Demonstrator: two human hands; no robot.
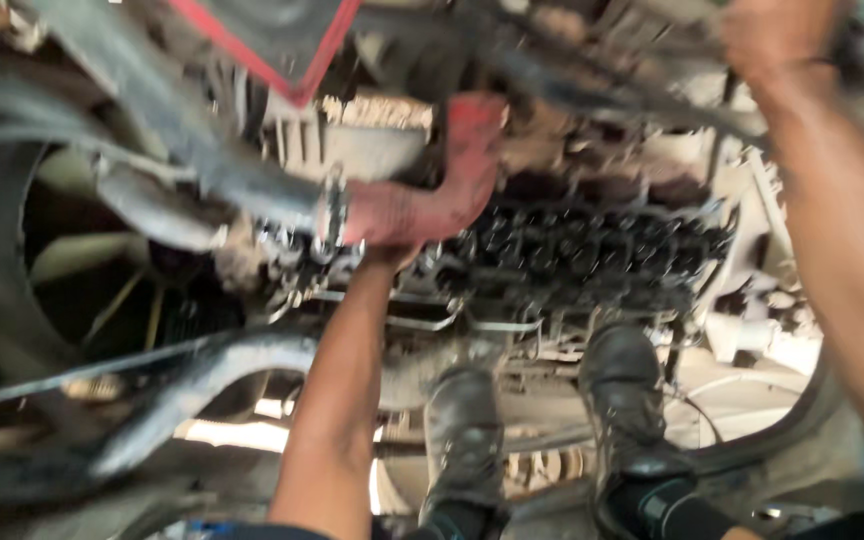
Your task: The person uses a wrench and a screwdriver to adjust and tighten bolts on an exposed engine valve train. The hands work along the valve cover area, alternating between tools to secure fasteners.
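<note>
Our left hand (392,232) is closed around the red hose (432,195), a bent rubber elbow that meets a dark grey pipe at a metal clamp (332,215) just left of our grip. The hose rises from our palm and turns up toward the engine (592,250), whose oily black top with its rows of bolts lies just right of the hose.

Our right hand (777,35) is up at the far right of the hose, near the top edge of the view. It is blurred and partly cut off, so we cannot tell whether it grips anything or only braces against the dark bar there.

To do this well, we judge that the grip should sit close to the clamp and stay firm, since the rubber looks stiff and greasy and could slip.

Left of the hose sits the big round fan shroud (12,260) with pale blades inside. Below the hose, our two black boots (552,420) stand on the frame, and a curved grey pipe (202,375) runs down to the left.
</note>
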